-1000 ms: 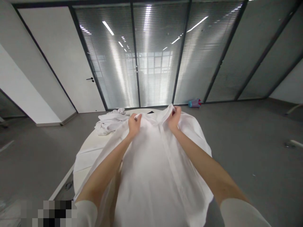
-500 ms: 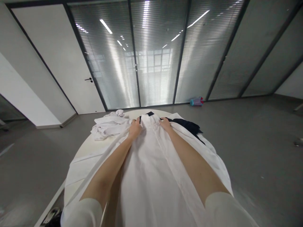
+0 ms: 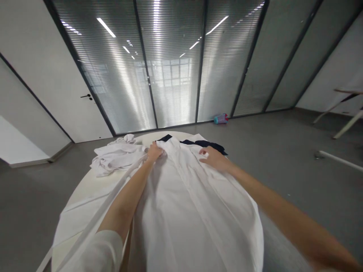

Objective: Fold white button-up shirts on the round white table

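A white button-up shirt (image 3: 181, 204) lies spread over the round table, its collar end away from me and its lower part toward me. My left hand (image 3: 155, 151) is closed on the shirt's fabric at the left of the collar. On the right, my right hand (image 3: 216, 158) is at the shirt's shoulder area, thumb and fingers curved and apart, with no cloth visibly pinched. Dark navy cloth (image 3: 208, 144) shows beyond the collar. To the left of my left hand sits a crumpled heap of white cloth (image 3: 117, 155).
The cream round table (image 3: 82, 189) stands on a grey floor. A blue and red basket (image 3: 221, 119) lies by the glass partition (image 3: 172, 94). A white door (image 3: 70, 75) is at the left, and table legs (image 3: 340, 126) show at the right.
My right hand has let go of the collar and moved right, over the shirt's shoulder. My left hand keeps its hold. The view has turned somewhat to the right.
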Tool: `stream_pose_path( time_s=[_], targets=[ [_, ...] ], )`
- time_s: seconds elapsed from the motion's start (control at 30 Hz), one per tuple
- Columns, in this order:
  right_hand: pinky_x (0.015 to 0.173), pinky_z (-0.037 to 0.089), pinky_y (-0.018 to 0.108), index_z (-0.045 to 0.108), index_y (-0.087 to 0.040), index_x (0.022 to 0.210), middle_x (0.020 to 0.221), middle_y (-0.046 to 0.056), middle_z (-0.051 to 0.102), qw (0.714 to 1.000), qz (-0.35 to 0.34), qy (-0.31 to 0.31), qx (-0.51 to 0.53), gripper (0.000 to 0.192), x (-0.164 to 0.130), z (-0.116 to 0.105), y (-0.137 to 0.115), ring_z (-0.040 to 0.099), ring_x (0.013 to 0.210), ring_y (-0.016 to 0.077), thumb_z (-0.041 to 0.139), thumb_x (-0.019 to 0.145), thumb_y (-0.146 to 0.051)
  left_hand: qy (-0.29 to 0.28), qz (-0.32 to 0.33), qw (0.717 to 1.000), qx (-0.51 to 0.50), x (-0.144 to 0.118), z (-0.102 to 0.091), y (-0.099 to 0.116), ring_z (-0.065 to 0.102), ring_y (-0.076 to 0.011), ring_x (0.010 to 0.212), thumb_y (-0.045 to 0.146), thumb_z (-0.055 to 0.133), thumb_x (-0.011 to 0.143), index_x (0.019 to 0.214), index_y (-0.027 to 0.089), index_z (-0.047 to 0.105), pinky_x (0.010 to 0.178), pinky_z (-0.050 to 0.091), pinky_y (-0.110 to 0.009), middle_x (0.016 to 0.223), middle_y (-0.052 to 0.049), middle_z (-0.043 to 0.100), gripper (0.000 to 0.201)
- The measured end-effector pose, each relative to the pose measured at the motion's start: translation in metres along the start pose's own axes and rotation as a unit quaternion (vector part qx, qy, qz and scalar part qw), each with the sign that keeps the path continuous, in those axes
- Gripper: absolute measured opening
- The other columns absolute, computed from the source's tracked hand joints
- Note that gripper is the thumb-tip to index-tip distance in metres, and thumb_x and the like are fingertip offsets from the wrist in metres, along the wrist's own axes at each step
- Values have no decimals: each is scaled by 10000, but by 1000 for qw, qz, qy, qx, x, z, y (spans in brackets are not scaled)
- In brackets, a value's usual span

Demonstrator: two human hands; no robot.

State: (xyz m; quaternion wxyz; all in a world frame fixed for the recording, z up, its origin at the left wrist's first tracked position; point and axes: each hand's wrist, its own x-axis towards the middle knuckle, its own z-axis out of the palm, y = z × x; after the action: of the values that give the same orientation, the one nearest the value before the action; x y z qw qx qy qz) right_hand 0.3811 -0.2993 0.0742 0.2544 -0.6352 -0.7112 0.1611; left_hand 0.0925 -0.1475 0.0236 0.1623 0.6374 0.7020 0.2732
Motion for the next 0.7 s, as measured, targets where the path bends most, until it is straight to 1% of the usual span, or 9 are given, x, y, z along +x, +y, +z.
stream_pose_path(
  time_s=[0.07,0.13,0.23,0.3,0.37,0.47,0.57,0.63,0.7],
  targets=[
    [772,485,322,647,-217,1007,969,59,665,994,32,-22,-99,283,-52,-16,25,642,880,218,677,831,-437,68,37,997,26,2,-4,14,612,-348,1153,230,543,905,1413,160,418,879,490,-425,1394,-237,456,529],
    [706,464,324,618,-226,963,916,58,676,985,104,-50,-128,328,-106,-22,43,651,809,223,596,863,-538,87,103,988,72,9,-4,29,598,-347,1171,221,453,946,1439,197,415,927,462,-446,1450,-208,391,494],
    [737,462,374,593,-231,970,923,79,685,971,189,-60,-130,375,-170,-18,57,664,853,273,563,851,-586,10,201,967,155,22,7,48,629,-335,1102,204,482,929,1341,191,549,920,466,-445,1364,-171,477,417],
    [761,472,395,577,-235,1034,887,76,683,970,218,-51,-97,433,-197,-12,62,669,852,285,550,837,-619,-49,229,956,177,29,19,54,642,-340,1067,176,590,850,1285,193,607,894,480,-434,1285,-153,542,436],
    [758,487,387,572,-234,1054,852,64,677,973,223,-40,-39,482,-213,-7,67,671,808,269,544,816,-652,-89,238,950,182,33,31,55,654,-340,1038,142,656,773,1257,217,636,868,493,-417,1233,-136,582,490],
    [683,513,349,571,-222,890,831,49,648,967,237,-46,83,466,-225,-1,75,657,725,221,559,769,-672,-117,239,946,188,35,43,51,666,-326,1021,149,672,750,1196,243,669,870,495,-399,1258,-121,583,456],
    [640,550,322,521,-209,789,842,29,593,935,267,-43,230,486,-229,4,78,644,695,180,610,699,-678,-116,225,949,188,37,49,46,659,-319,1048,218,674,773,1131,223,676,895,481,-383,1291,-121,574,358],
    [659,579,330,521,-212,858,891,16,581,908,293,-8,301,530,-230,9,78,648,697,163,667,639,-673,-111,206,954,185,38,49,42,648,-326,1076,323,653,817,1179,206,642,891,475,-383,1273,-137,589,381],
    [644,595,339,502,-232,946,927,5,586,882,330,24,335,596,-234,14,78,653,669,150,708,600,-672,-103,183,961,180,38,49,39,638,-334,1100,437,616,853,1263,184,585,874,474,-381,1270,-160,595,483]
  ],
)
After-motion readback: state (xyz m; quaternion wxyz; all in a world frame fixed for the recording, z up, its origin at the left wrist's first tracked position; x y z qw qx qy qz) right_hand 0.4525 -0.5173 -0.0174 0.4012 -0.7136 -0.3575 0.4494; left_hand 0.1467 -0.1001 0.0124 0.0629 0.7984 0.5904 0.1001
